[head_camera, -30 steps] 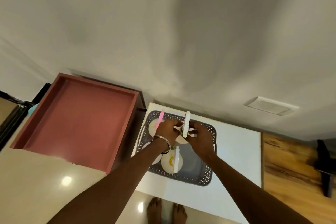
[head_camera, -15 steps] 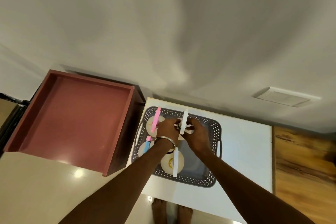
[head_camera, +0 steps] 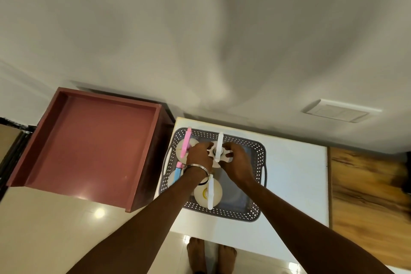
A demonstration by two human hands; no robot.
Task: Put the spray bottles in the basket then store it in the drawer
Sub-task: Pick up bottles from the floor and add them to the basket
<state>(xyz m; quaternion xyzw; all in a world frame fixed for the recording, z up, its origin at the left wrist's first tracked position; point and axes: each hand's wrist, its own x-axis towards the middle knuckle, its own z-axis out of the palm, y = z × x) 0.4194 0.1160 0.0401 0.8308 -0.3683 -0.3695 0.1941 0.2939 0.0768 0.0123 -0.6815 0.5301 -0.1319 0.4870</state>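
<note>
A grey perforated basket (head_camera: pixel 255 212) stands on a white table (head_camera: pixel 293 176). Several spray bottles stand upright in it: one with a pink trigger (head_camera: pixel 186 143), one with a blue trigger (head_camera: pixel 177 172), one with a white trigger at the near side (head_camera: pixel 210 192), and one with a white trigger at the far middle (head_camera: pixel 219 147). My left hand (head_camera: pixel 199 155) and my right hand (head_camera: pixel 236 162) grip that far white-trigger bottle from either side, fingers curled around its shoulder.
An open reddish-brown drawer (head_camera: pixel 93 147) stands out to the left of the table, its inside bare. A wooden surface (head_camera: pixel 367 193) lies right of the table. A wall switch plate (head_camera: pixel 340 110) is on the wall. My bare feet (head_camera: pixel 210 256) stand on the tiled floor.
The view has shifted a little. Both hands stay on the far white-trigger bottle and have settled lower around it in the basket.
</note>
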